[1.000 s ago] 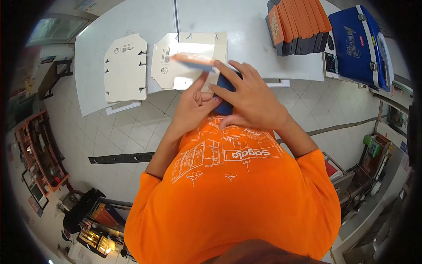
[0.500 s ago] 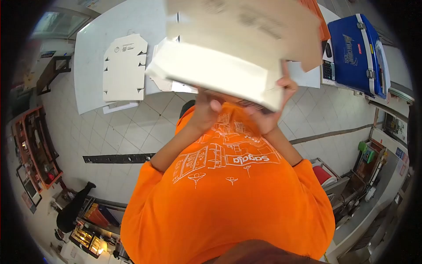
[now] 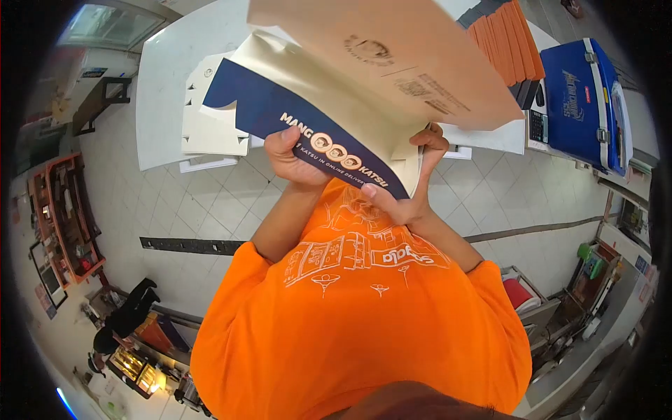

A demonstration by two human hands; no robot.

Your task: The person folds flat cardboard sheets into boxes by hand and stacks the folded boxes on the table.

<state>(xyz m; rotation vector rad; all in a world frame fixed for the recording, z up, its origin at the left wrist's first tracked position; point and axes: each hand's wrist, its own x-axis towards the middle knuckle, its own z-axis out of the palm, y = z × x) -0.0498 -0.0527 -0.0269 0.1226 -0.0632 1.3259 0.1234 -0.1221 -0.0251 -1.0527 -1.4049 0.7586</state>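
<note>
Between my hands is a partly folded cardboard food box [image 3: 350, 119], held up over the table's near edge. Its lid panel with small print stands up behind, and a dark blue front wall with white lettering faces me. My left hand [image 3: 290, 161] grips the lower edge of that wall, thumb on the blue face. At the box's right end my right hand [image 3: 413, 171] holds the corner, thumb on the front and fingers behind the side flap. Flat box blanks [image 3: 210, 126] lie stacked on the table to the left, partly hidden by the box.
A white table [image 3: 157, 105] spans the front. Toward its right stand a stack of orange and dark folded pieces [image 3: 500, 42], a calculator [image 3: 537, 128] and a blue case [image 3: 581, 105]. A person in dark clothes [image 3: 129, 315] is at the lower left.
The box has tilted so that its blue printed front wall now faces me. My left hand has shifted left along its lower edge, and the side flap at the left has swung into view.
</note>
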